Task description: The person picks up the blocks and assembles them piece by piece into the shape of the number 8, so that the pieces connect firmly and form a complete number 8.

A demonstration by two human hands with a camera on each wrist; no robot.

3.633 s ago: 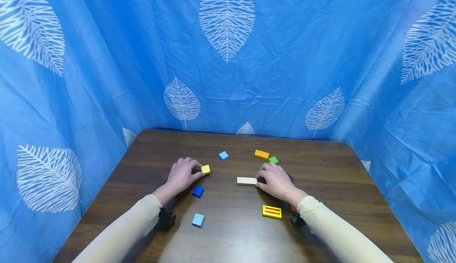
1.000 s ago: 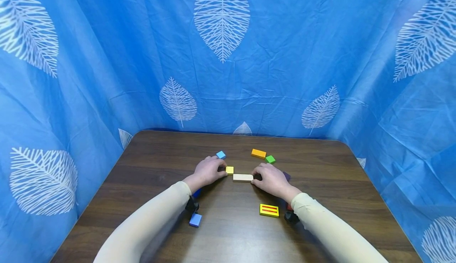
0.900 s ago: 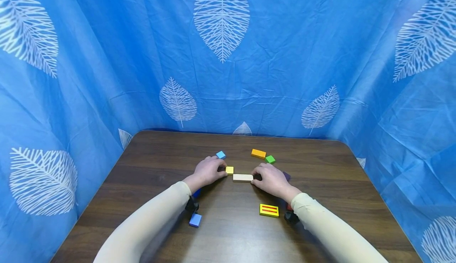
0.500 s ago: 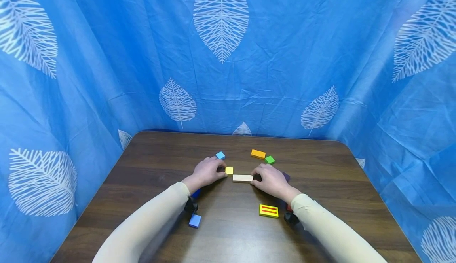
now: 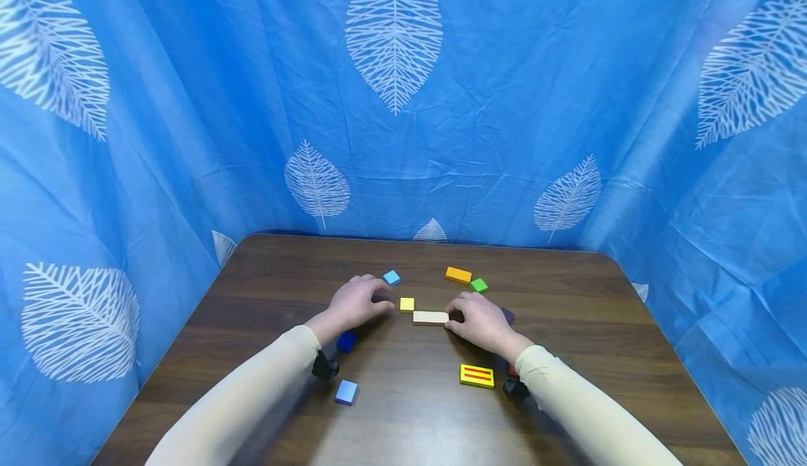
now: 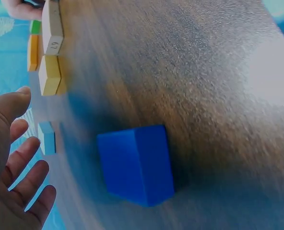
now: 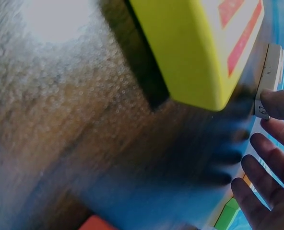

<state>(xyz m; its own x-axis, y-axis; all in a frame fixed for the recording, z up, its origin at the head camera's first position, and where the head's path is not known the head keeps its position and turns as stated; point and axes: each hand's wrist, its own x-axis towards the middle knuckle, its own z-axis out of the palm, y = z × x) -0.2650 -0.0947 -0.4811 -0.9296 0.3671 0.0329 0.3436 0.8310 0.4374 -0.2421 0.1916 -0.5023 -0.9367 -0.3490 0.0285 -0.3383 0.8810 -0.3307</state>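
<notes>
My left hand point(image 5: 355, 303) has its fingers apart, with a gap between them and a small yellow block point(image 5: 407, 305). That block sits at the left end of a long cream block point(image 5: 431, 318), its near right corner meeting the cream block's far left corner. The thumb and a finger of my right hand point(image 5: 482, 322) pinch the cream block's right end; printed digits show on this block point(image 7: 270, 67) in the right wrist view. Below my left wrist lies a dark blue block point(image 6: 135, 165), large in the left wrist view. Behind the left fingers is a light blue block point(image 5: 391, 277).
An orange block point(image 5: 458, 275) and a green block point(image 5: 479, 285) lie behind the right hand. Nearer are a yellow block with red stripes point(image 5: 476, 375) and another light blue block point(image 5: 346, 392). Right arm partly covers a dark purple block point(image 5: 508, 315) and a red one point(image 5: 513, 368).
The small yellow block has moved right, up to the cream block. Within the last half second my left hand has let go and drawn back left. The right hand keeps its pinch.
</notes>
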